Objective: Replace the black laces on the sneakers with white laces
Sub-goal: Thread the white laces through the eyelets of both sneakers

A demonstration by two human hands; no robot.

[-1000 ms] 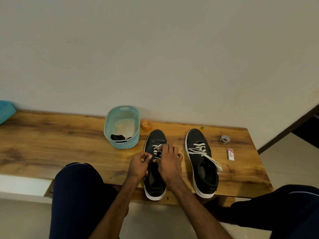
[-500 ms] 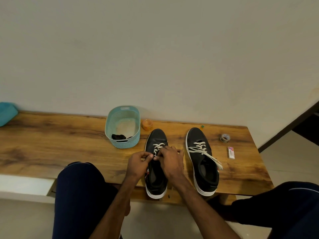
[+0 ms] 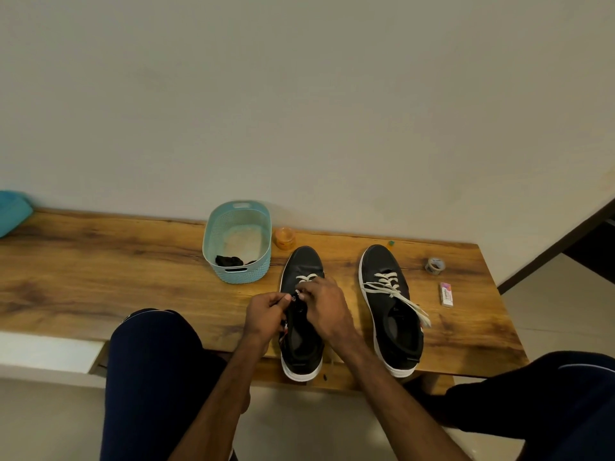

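Two black sneakers with white soles stand side by side on the wooden table [image 3: 100,274]. The left sneaker [image 3: 302,261] has a white lace [image 3: 307,278] threaded through its front eyelets. My left hand [image 3: 266,311] and my right hand [image 3: 322,307] meet over its middle, each pinching a white lace end at the eyelets. The right sneaker [image 3: 391,314] is fully laced in white, its loose ends [image 3: 412,307] trailing over the right side. The removed black laces [image 3: 229,260] lie in a light blue basket [image 3: 238,277].
An orange jar [image 3: 284,237] stands just behind the left sneaker. A tape roll [image 3: 435,265] and a small white and pink box [image 3: 446,294] lie near the table's right end. A blue object [image 3: 13,211] sits at the far left. My knees flank the table's front edge.
Both hands have shifted slightly back along the left sneaker, from the front eyelets toward its middle, still working the white lace. The right sneaker and basket stayed put.
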